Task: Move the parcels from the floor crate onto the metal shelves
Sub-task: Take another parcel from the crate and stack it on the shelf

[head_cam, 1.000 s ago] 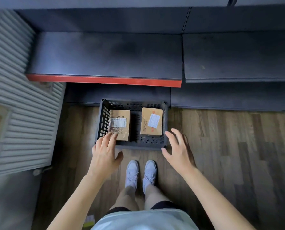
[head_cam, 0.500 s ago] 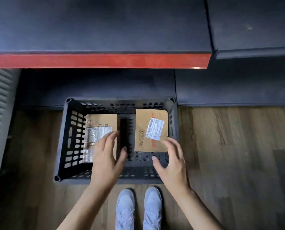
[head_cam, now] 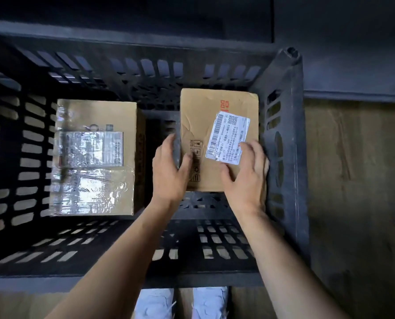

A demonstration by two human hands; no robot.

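- Right now both hands are down inside the crate (head_cam: pixel 281 139), which sits on the wooden floor (head_cam: pixel 353 180) against the foot of the dark metal shelves (head_cam: pixel 353 42).
- Two cardboard parcels lie flat on the crate's bottom, well apart: a taped one (head_cam: pixel 93 157) on the left and a labelled one (head_cam: pixel 217 134) on the right, close to the right wall.
- The left hand (head_cam: pixel 169 171) clasps the left edge of the labelled parcel, thumb on the top face and fingers (head_cam: pixel 166 143) curled down the side.
- The right hand (head_cam: pixel 247 173) grips the near right corner — thumb on top, fingers lying over the label (head_cam: pixel 228 137) and the right edge.
- Judging by this, the step in hand is the pick-up of the labelled parcel; it looks gripped but I cannot tell whether it has left the bottom.
- Next comes a straight lift to clear the crate's rim, then a carry forward and up onto a shelf — the box kept level between both hands.
- The taped parcel is untouched and waits its turn.
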